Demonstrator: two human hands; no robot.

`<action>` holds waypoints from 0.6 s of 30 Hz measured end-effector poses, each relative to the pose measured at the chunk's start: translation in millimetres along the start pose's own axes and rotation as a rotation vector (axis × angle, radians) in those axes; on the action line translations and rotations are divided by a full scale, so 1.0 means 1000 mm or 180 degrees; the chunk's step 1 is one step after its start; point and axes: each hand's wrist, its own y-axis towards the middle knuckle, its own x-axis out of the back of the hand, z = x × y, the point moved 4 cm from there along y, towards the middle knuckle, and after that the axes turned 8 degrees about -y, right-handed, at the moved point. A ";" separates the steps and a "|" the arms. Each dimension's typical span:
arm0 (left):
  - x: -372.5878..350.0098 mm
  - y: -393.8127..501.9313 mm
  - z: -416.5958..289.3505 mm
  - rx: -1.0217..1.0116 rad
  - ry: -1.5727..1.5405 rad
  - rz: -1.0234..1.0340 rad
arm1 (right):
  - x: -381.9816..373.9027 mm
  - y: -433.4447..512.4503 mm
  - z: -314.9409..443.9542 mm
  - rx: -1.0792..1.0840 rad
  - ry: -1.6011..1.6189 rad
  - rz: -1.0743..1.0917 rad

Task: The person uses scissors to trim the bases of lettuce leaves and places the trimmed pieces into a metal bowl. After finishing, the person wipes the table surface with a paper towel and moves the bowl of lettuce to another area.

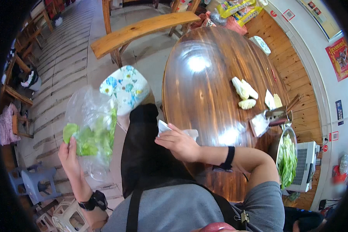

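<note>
My left hand (pixel 68 150) grips a clear plastic bag (pixel 88 107) of green leafy lettuce (pixel 95 139) by its lower left side, with a leaf at the fingers. The bag hangs beside a floral-topped stool (pixel 127 87). My right hand (pixel 179 143) is over the near left edge of the oval wooden table (pixel 197 107), at a white item (pixel 163 127) like a tissue or paper; another pale piece (pixel 192 133) lies behind it. How firmly the right hand holds the white item is unclear. Pale vegetable pieces (pixel 245 90) lie further along the table.
A metal bowl (pixel 284 133) of cut green leaves (pixel 287 162) stands at the right, near a metal utensil holder (pixel 278 114) and white tissues (pixel 259 124). A wooden bench (pixel 145 29) stands beyond the floral stool. Blue (pixel 37 182) and white plastic stools (pixel 69 217) are at lower left.
</note>
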 end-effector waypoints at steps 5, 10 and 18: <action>-0.022 -0.017 -0.026 -0.0001 -0.0211 0.0296 | 0.001 -0.055 0.054 -0.0105 0.0734 -0.0064; -0.033 -0.033 -0.043 0.0013 -0.0374 0.0730 | 0.054 -0.018 0.080 -0.0972 0.1115 -0.0185; -0.003 -0.059 -0.036 -0.0160 0.0000 0.0751 | 0.105 0.139 0.125 -0.0836 0.3494 -0.1520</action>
